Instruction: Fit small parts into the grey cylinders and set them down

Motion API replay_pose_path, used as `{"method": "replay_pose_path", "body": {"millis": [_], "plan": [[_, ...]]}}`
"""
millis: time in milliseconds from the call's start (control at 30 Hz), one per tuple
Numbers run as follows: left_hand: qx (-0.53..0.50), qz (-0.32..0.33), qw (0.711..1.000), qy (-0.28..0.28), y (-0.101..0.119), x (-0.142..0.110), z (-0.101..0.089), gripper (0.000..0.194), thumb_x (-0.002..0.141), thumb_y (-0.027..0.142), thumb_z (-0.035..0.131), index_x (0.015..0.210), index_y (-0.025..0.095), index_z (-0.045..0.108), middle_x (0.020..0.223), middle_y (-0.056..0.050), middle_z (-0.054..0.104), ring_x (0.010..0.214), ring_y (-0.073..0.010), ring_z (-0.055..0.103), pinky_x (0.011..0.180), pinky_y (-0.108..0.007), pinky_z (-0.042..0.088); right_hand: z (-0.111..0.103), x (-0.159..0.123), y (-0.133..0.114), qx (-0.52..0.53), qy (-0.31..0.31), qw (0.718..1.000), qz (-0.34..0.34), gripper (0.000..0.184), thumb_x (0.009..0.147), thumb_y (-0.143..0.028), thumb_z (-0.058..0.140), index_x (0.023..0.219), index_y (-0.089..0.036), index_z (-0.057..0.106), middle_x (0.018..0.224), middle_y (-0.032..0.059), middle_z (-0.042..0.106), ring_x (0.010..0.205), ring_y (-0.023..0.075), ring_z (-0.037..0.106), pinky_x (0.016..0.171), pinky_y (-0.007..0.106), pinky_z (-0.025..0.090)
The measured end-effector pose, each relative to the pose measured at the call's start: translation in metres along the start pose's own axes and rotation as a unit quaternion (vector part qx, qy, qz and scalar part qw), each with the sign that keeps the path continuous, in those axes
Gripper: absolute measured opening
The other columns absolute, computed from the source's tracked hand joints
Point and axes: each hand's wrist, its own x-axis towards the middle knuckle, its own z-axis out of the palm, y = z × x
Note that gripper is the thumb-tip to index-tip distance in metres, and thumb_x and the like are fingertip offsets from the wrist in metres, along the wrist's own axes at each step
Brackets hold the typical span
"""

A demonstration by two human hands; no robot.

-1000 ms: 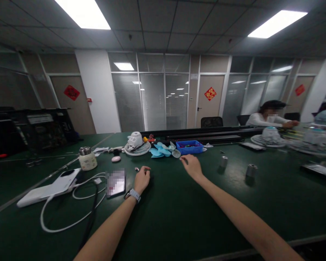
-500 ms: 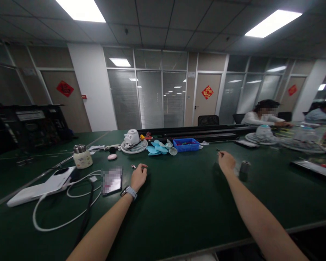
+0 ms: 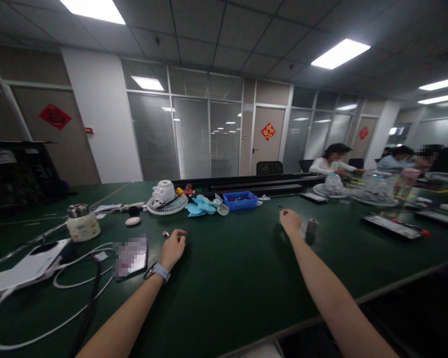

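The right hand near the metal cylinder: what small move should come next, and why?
Perhaps the right hand should gently close its grip on the small thin piece: it shows at the curled fingertips, but whether it is held can't be told. The metal cylinder stands close by, so a small motion seems safest.

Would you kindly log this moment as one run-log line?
left hand: open, beside earbud | right hand: curled, hold unclear, near metal cylinder | farther back: light-blue fan blades, blue plastic tray

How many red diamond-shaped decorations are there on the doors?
3: a first decoration on the left door, a second decoration on the middle door, a third decoration on the right door.
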Motion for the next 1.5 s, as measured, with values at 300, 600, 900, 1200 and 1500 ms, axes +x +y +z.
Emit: {"method": "replay_pose_path", "body": {"millis": [300, 600, 900, 1200, 1500], "plan": [[0.014, 0.016, 1.000, -0.001, -0.002, 0.001, 0.000, 0.027, 0.082, 0.026, 0.040, 0.101, 0.020, 0.057, 0.070, -0.002, 0.066, 0.067, -0.0180, 0.062, 0.060, -0.025, 0.040, 0.016, -0.003, 0.022, 0.051, -0.017, 0.998, 0.012, 0.058, 0.075, -0.053, 0.057, 0.116, -0.011, 0.060, 0.103, 0.0177, 0.066, 0.097, 0.0281, 0.062, 0.078, 0.034, 0.046], [-0.011, 0.027, 1.000, 0.011, 0.000, -0.002, 0.003, 0.027, 0.080, 0.028, 0.044, 0.101, 0.020, 0.059, 0.069, -0.001, 0.065, 0.065, -0.0164, 0.061, 0.060, -0.025, 0.040, 0.018, -0.061, -0.065, 0.172, -0.077, 0.971, -0.149, 0.040, 0.073, -0.047, 0.062, 0.100, -0.017, 0.066, 0.090, 0.0087, 0.071, 0.084, 0.0214, 0.066, 0.076, 0.030, 0.049], [-0.152, 0.113, 0.980, -0.054, 0.030, -0.012, -0.006, 0.036, 0.078, 0.044, 0.051, 0.096, 0.017, 0.067, 0.086, -0.004, 0.070, 0.077, -0.0168, 0.062, 0.070, -0.026, 0.046, 0.028, -0.213, -0.167, 0.403, -0.339, 0.800, -0.289, 0.038, 0.067, -0.043, 0.070, 0.095, -0.017, 0.066, 0.086, 0.0059, 0.071, 0.075, 0.0187, 0.067, 0.066, 0.028, 0.052], [-0.088, 0.180, 0.974, -0.104, 0.033, -0.010, -0.018, 0.039, 0.074, 0.049, 0.057, 0.094, 0.020, 0.074, 0.089, -0.007, 0.070, 0.080, -0.0190, 0.061, 0.072, -0.027, 0.046, 0.021, -0.216, -0.157, 0.389, -0.347, 0.792, -0.319, 0.033, 0.071, -0.042, 0.068, 0.095, -0.021, 0.064, 0.083, 0.0019, 0.069, 0.074, 0.0166, 0.065, 0.068, 0.027, 0.051], [-0.062, 0.178, 0.981, -0.046, 0.042, -0.006, -0.041, 0.040, 0.075, 0.051, 0.055, 0.093, 0.021, 0.074, 0.092, -0.006, 0.070, 0.083, -0.0193, 0.060, 0.072, -0.027, 0.044, 0.018, -0.218, -0.157, 0.393, -0.348, 0.792, -0.314, 0.036, 0.069, -0.044, 0.069, 0.096, -0.020, 0.065, 0.086, 0.0026, 0.070, 0.077, 0.0176, 0.066, 0.070, 0.028, 0.051]]}}
